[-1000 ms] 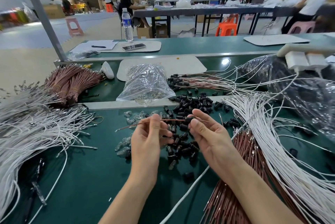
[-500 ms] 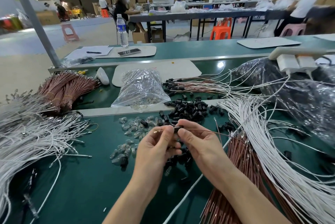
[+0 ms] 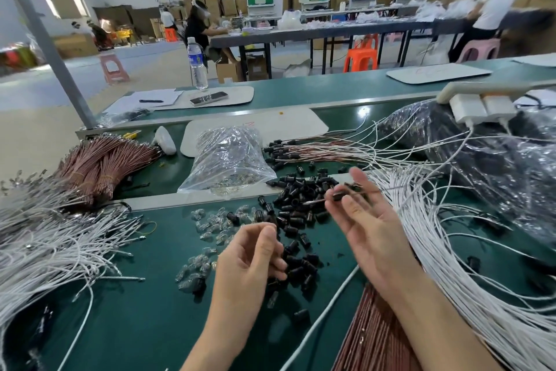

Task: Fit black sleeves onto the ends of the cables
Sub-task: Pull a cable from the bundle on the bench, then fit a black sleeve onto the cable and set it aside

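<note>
Head view: we are pinching a thin brown cable at the fingertips of our right hand. A short black sleeve is sitting on the cable just beside those fingertips (blur is softening it), and the other fingers are spreading straight. Our left hand is hovering lower, fingers loosely curled; whether they are pinching anything we cannot tell. Loose sleeves are lying on the green table.

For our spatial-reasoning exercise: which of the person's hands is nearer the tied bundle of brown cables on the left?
Left. The left hand is right of the tied bundle of brown cables and closer to the camera; the right hand is farther right, beyond the black sleeves.
</note>
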A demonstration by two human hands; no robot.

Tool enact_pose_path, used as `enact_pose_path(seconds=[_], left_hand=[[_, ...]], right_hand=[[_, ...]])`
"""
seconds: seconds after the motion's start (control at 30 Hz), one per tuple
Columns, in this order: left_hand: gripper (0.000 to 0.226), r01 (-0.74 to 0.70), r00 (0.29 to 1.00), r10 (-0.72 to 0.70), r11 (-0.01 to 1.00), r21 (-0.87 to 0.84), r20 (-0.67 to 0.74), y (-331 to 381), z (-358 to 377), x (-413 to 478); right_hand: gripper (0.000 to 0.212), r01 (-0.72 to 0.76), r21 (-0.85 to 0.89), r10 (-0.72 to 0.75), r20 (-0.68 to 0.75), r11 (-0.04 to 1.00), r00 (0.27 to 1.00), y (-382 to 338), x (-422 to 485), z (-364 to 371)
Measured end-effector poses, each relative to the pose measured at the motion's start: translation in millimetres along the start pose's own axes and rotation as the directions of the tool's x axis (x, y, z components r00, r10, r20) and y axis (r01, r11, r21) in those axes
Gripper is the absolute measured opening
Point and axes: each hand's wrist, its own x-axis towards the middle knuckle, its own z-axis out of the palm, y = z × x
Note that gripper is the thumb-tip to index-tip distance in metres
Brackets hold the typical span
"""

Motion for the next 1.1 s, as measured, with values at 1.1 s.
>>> enact_pose_path(seconds=[1.1], left_hand=[[0.023,0.241,0.748,-0.611,0.614,0.752,0.259,12.4,205.7,121.3]], right_hand=[[0.033,0.338,0.017,-0.318,-0.295,0.941,0.901,-94.1,1.9,-57.6]])
